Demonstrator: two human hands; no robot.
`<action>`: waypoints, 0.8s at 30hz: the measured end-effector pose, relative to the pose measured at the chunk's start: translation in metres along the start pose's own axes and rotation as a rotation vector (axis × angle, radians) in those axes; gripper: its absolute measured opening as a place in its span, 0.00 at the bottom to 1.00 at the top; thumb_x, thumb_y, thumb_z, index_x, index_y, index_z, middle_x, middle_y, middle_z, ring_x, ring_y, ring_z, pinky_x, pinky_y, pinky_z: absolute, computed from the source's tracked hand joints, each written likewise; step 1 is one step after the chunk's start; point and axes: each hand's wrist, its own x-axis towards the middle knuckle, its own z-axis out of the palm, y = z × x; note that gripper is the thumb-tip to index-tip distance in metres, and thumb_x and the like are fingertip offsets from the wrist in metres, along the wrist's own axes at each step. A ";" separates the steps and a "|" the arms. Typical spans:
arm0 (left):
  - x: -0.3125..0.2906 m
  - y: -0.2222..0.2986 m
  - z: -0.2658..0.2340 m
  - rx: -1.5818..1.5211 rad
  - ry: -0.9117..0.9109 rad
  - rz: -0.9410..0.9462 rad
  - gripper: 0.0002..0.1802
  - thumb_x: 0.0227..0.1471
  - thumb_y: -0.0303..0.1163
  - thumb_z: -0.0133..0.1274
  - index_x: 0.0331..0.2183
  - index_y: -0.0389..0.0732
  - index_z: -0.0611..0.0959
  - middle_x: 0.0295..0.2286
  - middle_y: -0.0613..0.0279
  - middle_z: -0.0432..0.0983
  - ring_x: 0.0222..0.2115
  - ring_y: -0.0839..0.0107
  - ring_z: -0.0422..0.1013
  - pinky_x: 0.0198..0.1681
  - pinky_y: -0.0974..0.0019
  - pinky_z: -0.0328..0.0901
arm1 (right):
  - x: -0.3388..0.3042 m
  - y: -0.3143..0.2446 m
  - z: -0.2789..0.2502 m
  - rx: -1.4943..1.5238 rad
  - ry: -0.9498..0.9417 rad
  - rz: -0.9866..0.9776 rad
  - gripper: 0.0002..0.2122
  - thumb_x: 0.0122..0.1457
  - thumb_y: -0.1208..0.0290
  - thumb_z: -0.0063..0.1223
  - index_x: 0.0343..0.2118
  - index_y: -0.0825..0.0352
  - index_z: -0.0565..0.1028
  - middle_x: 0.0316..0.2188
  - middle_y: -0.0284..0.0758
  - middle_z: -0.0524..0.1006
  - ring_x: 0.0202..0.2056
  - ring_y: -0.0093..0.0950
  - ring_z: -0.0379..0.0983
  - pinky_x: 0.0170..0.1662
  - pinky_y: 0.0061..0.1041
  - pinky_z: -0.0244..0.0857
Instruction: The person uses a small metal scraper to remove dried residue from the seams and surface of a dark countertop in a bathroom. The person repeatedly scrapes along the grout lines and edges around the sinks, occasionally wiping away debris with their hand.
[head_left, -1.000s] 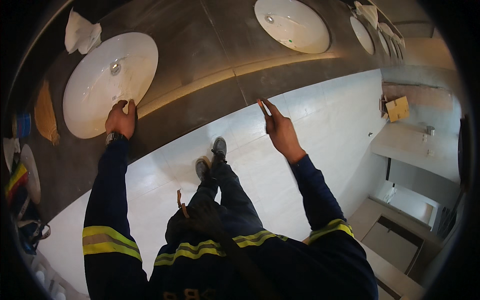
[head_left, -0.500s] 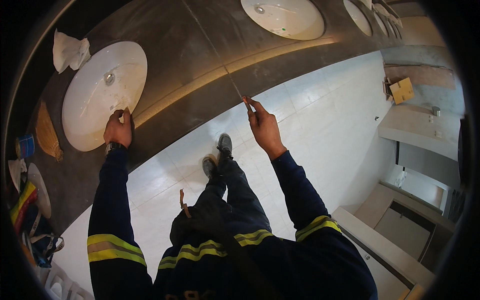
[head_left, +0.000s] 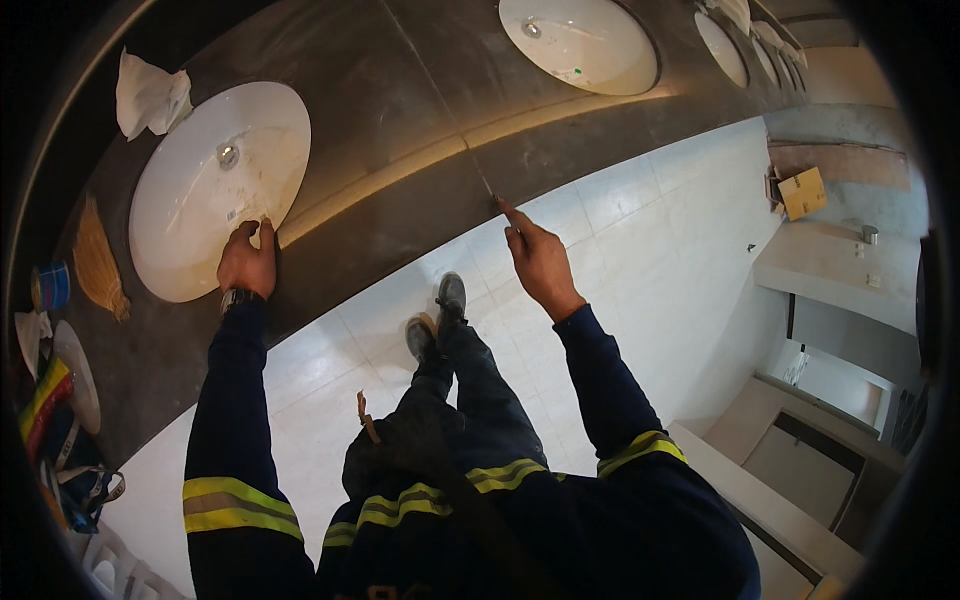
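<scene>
My left hand (head_left: 247,262) is at the near rim of the white oval washbasin (head_left: 165,250), its thumb and fingers curled together. Whether anything small sits between them I cannot make out. My right hand (head_left: 543,265) grips a small thin tool (head_left: 513,222), mostly hidden by the fingers. Its tip is close to the front edge of the dark countertop (head_left: 400,220), where a pale seam (head_left: 440,98) runs across the top. The basin has a round metal drain (head_left: 228,156) and a few marks inside.
More basins (head_left: 590,45) continue along the counter to the right. White cloth or paper (head_left: 150,95), a straw-coloured brush head (head_left: 97,265) and a blue tin (head_left: 50,287) lie at the left. A cardboard box (head_left: 802,193) stands far right. My shoes (head_left: 450,293) are on the pale tiled floor.
The view has shifted a little, so the basins appear slightly to the right. My right hand has tilted, with its forefinger now stretched along the tool. My left hand stays by the basin rim.
</scene>
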 end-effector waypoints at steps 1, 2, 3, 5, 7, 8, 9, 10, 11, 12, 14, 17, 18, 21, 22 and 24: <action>0.001 0.001 0.000 -0.001 -0.001 0.005 0.31 0.62 0.57 0.43 0.50 0.42 0.83 0.50 0.51 0.79 0.51 0.51 0.74 0.55 0.54 0.67 | -0.008 0.002 -0.002 0.011 -0.010 -0.008 0.18 0.66 0.71 0.48 0.58 0.56 0.73 0.33 0.52 0.80 0.35 0.52 0.77 0.38 0.45 0.71; 0.002 0.002 0.001 -0.002 -0.001 0.010 0.31 0.62 0.57 0.43 0.50 0.42 0.83 0.50 0.50 0.79 0.51 0.51 0.74 0.55 0.54 0.67 | -0.014 0.006 0.000 0.050 -0.003 -0.015 0.18 0.66 0.71 0.48 0.58 0.57 0.73 0.32 0.52 0.80 0.35 0.51 0.77 0.38 0.44 0.71; 0.002 0.002 0.002 -0.001 0.011 0.013 0.31 0.62 0.57 0.43 0.50 0.42 0.83 0.50 0.50 0.79 0.51 0.51 0.74 0.55 0.53 0.67 | -0.020 0.012 0.003 0.090 0.005 -0.021 0.18 0.66 0.71 0.48 0.58 0.58 0.73 0.32 0.52 0.79 0.34 0.51 0.77 0.37 0.43 0.70; 0.002 0.000 0.003 0.004 0.041 0.026 0.31 0.62 0.57 0.43 0.50 0.42 0.83 0.49 0.50 0.79 0.51 0.50 0.74 0.55 0.53 0.67 | -0.023 0.012 0.001 0.124 0.007 0.000 0.17 0.67 0.70 0.48 0.59 0.60 0.73 0.27 0.49 0.77 0.29 0.45 0.73 0.35 0.38 0.69; 0.001 0.002 0.003 -0.001 0.032 0.010 0.31 0.62 0.58 0.43 0.49 0.42 0.83 0.49 0.49 0.79 0.50 0.49 0.74 0.55 0.53 0.67 | -0.025 0.009 0.000 0.110 -0.011 0.060 0.17 0.68 0.70 0.47 0.59 0.61 0.73 0.20 0.43 0.71 0.21 0.34 0.65 0.32 0.30 0.66; 0.001 0.003 0.003 -0.002 0.026 0.004 0.32 0.62 0.58 0.43 0.49 0.42 0.83 0.48 0.48 0.79 0.50 0.49 0.74 0.54 0.53 0.67 | -0.026 0.010 0.001 0.123 0.004 0.050 0.17 0.68 0.70 0.47 0.59 0.61 0.73 0.20 0.44 0.72 0.21 0.34 0.65 0.32 0.30 0.67; 0.001 0.005 0.002 -0.016 0.024 0.000 0.32 0.62 0.58 0.43 0.49 0.42 0.83 0.48 0.48 0.80 0.49 0.49 0.75 0.54 0.53 0.67 | -0.026 0.011 0.001 0.136 0.019 0.039 0.17 0.68 0.70 0.48 0.59 0.62 0.73 0.21 0.44 0.72 0.21 0.34 0.65 0.32 0.30 0.67; 0.000 0.005 0.001 -0.029 0.022 -0.007 0.32 0.62 0.58 0.43 0.49 0.41 0.83 0.47 0.47 0.80 0.49 0.49 0.75 0.53 0.53 0.67 | -0.025 0.011 0.001 0.149 0.031 0.027 0.17 0.68 0.70 0.48 0.59 0.62 0.73 0.21 0.45 0.73 0.21 0.34 0.66 0.32 0.30 0.67; 0.000 0.005 0.001 -0.042 0.020 -0.015 0.32 0.62 0.58 0.43 0.49 0.41 0.83 0.47 0.47 0.80 0.48 0.49 0.76 0.52 0.53 0.68 | -0.025 0.009 0.000 0.160 0.028 0.040 0.17 0.68 0.70 0.48 0.58 0.62 0.74 0.24 0.47 0.74 0.24 0.39 0.69 0.33 0.33 0.68; 0.000 0.004 0.001 -0.036 0.017 -0.007 0.32 0.62 0.58 0.43 0.49 0.42 0.83 0.46 0.47 0.80 0.48 0.49 0.76 0.52 0.53 0.68 | -0.025 0.007 -0.001 0.170 0.024 0.053 0.17 0.67 0.70 0.48 0.58 0.61 0.74 0.26 0.49 0.76 0.27 0.44 0.72 0.35 0.36 0.69; 0.000 0.002 0.001 -0.026 0.012 0.006 0.33 0.63 0.59 0.41 0.51 0.42 0.82 0.46 0.47 0.81 0.47 0.50 0.76 0.51 0.53 0.68 | -0.024 0.007 -0.001 0.179 0.017 0.063 0.17 0.67 0.71 0.48 0.58 0.61 0.75 0.29 0.51 0.78 0.30 0.49 0.76 0.36 0.39 0.70; 0.002 0.001 0.001 -0.001 0.001 -0.001 0.33 0.63 0.59 0.41 0.51 0.42 0.82 0.46 0.48 0.81 0.47 0.50 0.77 0.50 0.53 0.68 | -0.021 0.010 0.003 0.180 0.036 0.044 0.17 0.67 0.71 0.48 0.58 0.60 0.75 0.29 0.51 0.78 0.30 0.49 0.76 0.36 0.40 0.69; 0.002 0.000 0.002 -0.005 0.021 0.009 0.32 0.63 0.59 0.41 0.49 0.42 0.83 0.45 0.47 0.81 0.46 0.50 0.77 0.50 0.53 0.69 | -0.020 0.009 0.006 0.183 0.061 0.030 0.17 0.67 0.71 0.48 0.58 0.60 0.75 0.29 0.51 0.78 0.30 0.49 0.76 0.36 0.40 0.69; 0.000 0.001 0.008 -0.016 0.045 0.035 0.31 0.63 0.59 0.42 0.47 0.43 0.84 0.44 0.47 0.82 0.45 0.50 0.77 0.49 0.52 0.69 | -0.007 0.015 0.024 0.216 0.205 -0.091 0.17 0.67 0.71 0.48 0.58 0.60 0.75 0.29 0.50 0.79 0.30 0.48 0.76 0.35 0.41 0.69; 0.001 0.001 0.007 -0.011 0.042 0.028 0.31 0.63 0.59 0.42 0.47 0.43 0.84 0.44 0.47 0.82 0.45 0.50 0.77 0.49 0.52 0.69 | 0.000 0.013 0.028 0.235 0.262 -0.153 0.17 0.67 0.71 0.48 0.58 0.60 0.75 0.29 0.49 0.79 0.30 0.48 0.76 0.35 0.41 0.69; 0.001 0.002 0.006 -0.011 0.036 0.027 0.30 0.63 0.58 0.42 0.47 0.43 0.84 0.44 0.48 0.82 0.45 0.50 0.77 0.49 0.52 0.69 | -0.002 0.012 0.025 0.178 0.191 -0.060 0.17 0.67 0.71 0.48 0.58 0.59 0.75 0.30 0.49 0.79 0.30 0.48 0.76 0.35 0.42 0.69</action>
